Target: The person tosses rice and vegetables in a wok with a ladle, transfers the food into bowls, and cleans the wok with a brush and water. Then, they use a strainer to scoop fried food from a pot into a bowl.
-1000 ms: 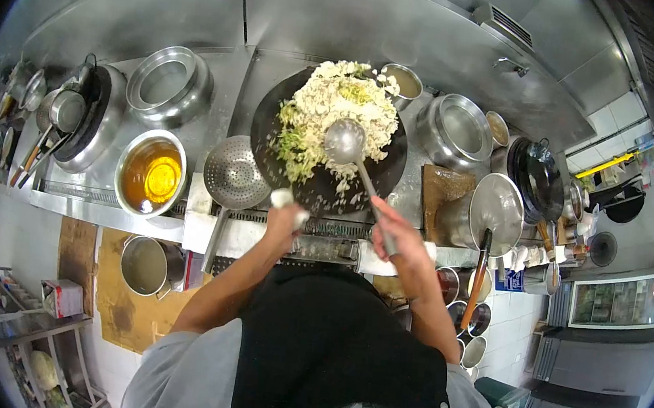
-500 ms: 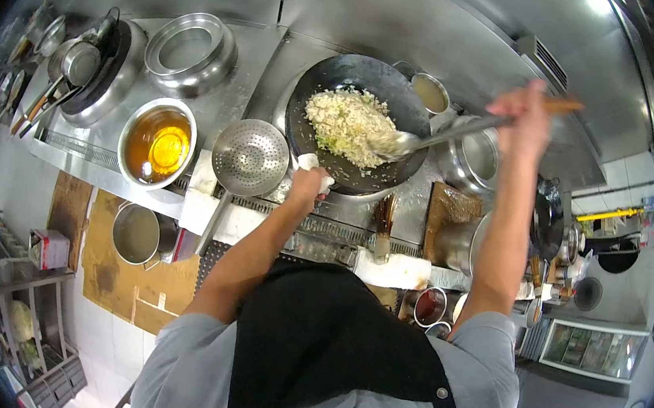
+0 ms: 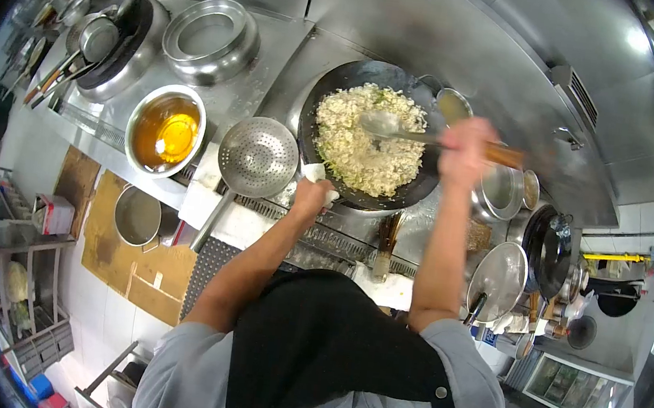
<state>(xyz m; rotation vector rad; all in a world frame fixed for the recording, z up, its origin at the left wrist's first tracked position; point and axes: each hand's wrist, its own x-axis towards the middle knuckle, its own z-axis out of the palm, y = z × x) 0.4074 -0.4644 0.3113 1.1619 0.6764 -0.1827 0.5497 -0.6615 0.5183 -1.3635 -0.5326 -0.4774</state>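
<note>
A dark wok [image 3: 374, 73] on the stove holds fried rice [image 3: 379, 167] with green bits, spread over much of its bottom. My left hand [image 3: 313, 196] is closed on the wok's near-left edge, with a folded white cloth [image 3: 315, 172] between the palm and the metal. Blurred by motion, my right hand [image 3: 466, 147] grips a wok ladle [image 3: 414, 136] by its long handle, which ends in wood. The ladle's bowl rests on or just over the upper part of the rice; exact contact is blurred. Left of the wok lies a perforated strainer [image 3: 258, 157].
A bowl of amber oil [image 3: 133, 148] stands left of the strainer. Behind it is a steel pot [image 3: 241, 48]. A bamboo brush [image 3: 384, 250] lies at the stove's front edge. Right of my arm are a round lidded-looking pan [image 3: 499, 282] and dark woks [image 3: 555, 252].
My right hand has swung left and inward, carrying the ladle's bowl from the wok's right side onto the rice. The rice is spread wider. My left hand keeps its hold; the view has shifted slightly.
</note>
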